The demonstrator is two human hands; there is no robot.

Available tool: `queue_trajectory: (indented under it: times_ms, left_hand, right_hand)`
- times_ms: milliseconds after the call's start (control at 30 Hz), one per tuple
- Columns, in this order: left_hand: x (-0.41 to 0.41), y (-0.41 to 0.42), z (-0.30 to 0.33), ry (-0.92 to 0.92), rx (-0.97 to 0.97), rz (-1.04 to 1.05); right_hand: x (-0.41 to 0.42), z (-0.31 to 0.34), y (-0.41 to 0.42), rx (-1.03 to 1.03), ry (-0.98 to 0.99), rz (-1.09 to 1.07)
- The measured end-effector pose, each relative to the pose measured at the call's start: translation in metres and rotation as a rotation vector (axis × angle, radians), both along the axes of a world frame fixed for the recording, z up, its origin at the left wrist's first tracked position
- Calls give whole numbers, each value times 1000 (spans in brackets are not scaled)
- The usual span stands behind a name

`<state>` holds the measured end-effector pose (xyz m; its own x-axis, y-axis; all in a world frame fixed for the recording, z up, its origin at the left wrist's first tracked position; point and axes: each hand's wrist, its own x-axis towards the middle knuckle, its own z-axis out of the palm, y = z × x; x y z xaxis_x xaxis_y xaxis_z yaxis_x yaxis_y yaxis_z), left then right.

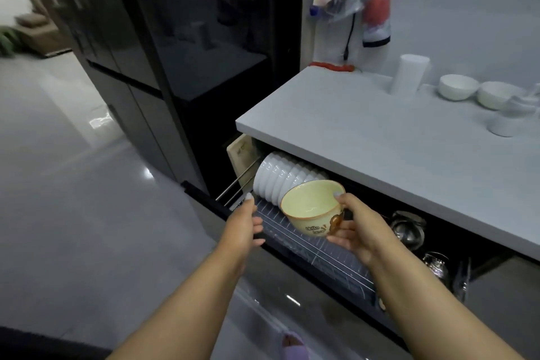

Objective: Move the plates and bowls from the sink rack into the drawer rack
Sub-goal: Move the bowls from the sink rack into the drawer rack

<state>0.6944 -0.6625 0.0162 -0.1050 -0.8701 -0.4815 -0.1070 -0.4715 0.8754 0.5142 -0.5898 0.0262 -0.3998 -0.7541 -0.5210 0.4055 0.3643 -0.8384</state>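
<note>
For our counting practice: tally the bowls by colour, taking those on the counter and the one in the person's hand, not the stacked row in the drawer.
White bowls on the counter: 2, the second at
Yellow bowl, in the grip of the right hand: 1
Total: 3
</note>
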Motion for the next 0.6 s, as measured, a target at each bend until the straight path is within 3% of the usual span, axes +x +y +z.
queue_trajectory:
  times_ms: [167,367,600]
  left_hand:
    - [13,-72,-13,-61,0,93]
    - [18,-144,-41,-277,-108,106]
    - [39,-181,-75,-551,-199,-97]
  right_hand:
    - [4,-22,-72,40,14,58]
    - [3,-60,-149,132,104,128]
    - [25,-132,-203,301,178,192]
